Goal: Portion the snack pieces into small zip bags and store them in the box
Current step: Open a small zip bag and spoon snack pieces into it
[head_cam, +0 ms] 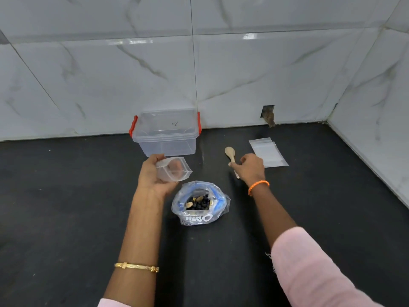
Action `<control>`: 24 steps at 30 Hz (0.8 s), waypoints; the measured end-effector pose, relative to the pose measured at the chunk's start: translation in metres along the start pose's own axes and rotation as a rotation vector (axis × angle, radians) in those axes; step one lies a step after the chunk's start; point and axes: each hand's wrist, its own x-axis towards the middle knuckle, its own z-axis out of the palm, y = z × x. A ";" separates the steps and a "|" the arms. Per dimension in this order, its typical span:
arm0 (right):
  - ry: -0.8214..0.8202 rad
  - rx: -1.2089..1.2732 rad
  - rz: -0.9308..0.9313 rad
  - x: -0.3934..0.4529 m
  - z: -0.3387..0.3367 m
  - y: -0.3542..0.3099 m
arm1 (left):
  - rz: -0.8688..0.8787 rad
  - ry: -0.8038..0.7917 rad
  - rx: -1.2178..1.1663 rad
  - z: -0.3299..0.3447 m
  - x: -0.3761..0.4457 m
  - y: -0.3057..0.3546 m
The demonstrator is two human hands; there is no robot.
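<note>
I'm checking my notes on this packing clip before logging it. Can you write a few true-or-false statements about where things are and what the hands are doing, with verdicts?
1. The left hand holds a small zip bag with its mouth open. True.
2. The right hand grips the stack of flat zip bags. False: it grips the wooden spoon; the stack lies on the counter beside it.
3. The clear box with red latches stands against the tiled wall. True.
4. The snack bag is sealed shut. False: its top is open, showing dark and tan pieces.
5. The box already holds filled bags. False: none shows through its clear walls.
</note>
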 end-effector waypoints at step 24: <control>-0.052 -0.089 -0.542 -0.151 -0.050 -0.027 | -0.207 0.108 0.243 -0.079 -0.047 -0.039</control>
